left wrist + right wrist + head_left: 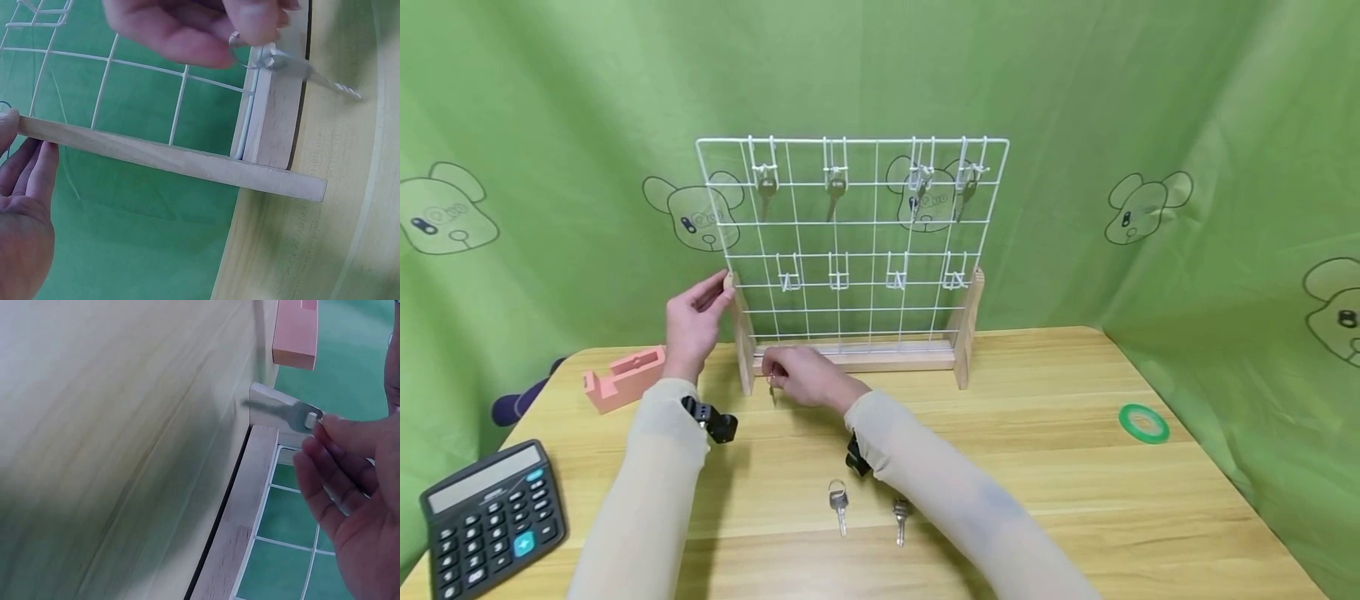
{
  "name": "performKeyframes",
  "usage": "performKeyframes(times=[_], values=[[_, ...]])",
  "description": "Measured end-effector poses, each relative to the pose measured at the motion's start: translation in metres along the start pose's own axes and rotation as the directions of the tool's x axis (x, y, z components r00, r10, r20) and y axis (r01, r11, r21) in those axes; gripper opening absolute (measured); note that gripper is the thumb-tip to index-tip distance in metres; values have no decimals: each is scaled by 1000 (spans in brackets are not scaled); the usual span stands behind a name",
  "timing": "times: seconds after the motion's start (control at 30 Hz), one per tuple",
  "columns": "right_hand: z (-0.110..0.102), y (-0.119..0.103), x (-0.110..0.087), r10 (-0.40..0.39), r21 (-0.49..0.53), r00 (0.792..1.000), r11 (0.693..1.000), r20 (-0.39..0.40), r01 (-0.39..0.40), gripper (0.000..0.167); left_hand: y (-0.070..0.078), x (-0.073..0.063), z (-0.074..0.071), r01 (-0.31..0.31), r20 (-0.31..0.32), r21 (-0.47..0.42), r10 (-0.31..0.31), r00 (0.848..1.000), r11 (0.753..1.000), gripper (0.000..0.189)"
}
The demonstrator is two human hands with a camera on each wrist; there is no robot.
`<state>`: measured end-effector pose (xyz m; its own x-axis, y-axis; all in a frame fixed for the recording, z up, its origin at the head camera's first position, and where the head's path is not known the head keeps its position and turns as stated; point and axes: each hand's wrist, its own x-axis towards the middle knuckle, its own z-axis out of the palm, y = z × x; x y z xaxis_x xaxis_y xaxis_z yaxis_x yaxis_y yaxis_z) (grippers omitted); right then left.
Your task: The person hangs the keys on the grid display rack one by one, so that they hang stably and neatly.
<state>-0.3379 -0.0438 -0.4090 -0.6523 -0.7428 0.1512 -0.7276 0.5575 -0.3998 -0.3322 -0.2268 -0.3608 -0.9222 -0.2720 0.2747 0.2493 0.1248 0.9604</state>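
A white wire grid rack (874, 223) stands upright between wooden legs on the table. My left hand (692, 323) grips the top of its left wooden leg (175, 161), thumb on one side and fingers on the other. Low in front of the rack, my right hand (805, 375) pinches a key (278, 412) by its ring, with the blade hanging free. Along the top row, keys (837, 190) hang from several white hooks. The lower row of hooks (838, 279) bears no keys. Two loose keys, one left (838, 504) and one right (900, 521), lie on the table.
A pink tape dispenser (625, 379) sits behind my left forearm, at the table's left. A black calculator (493, 517) lies at the front left. On the right side rests a green tape roll (1125, 417). Green printed cloth (1060, 100) surrounds the table.
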Motion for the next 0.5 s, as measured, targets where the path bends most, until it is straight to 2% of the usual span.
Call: performKeyframes(times=[0.13, 0.3, 0.5], values=[[-2, 1, -5, 4, 57, 999, 998, -42, -2, 10, 0, 0, 0, -2, 1, 4, 2, 1000, 1000, 41], [-5, 2, -11, 16, 117, 998, 993, -53, -9, 7, -1, 0, 0, -5, -5, 5, 5, 1000, 1000, 41], [-18, -5, -21, 43, 163, 996, 986, -78, -30, 8, -3, 3, 2, -33, -12, -6, 33, 999, 999, 41]])
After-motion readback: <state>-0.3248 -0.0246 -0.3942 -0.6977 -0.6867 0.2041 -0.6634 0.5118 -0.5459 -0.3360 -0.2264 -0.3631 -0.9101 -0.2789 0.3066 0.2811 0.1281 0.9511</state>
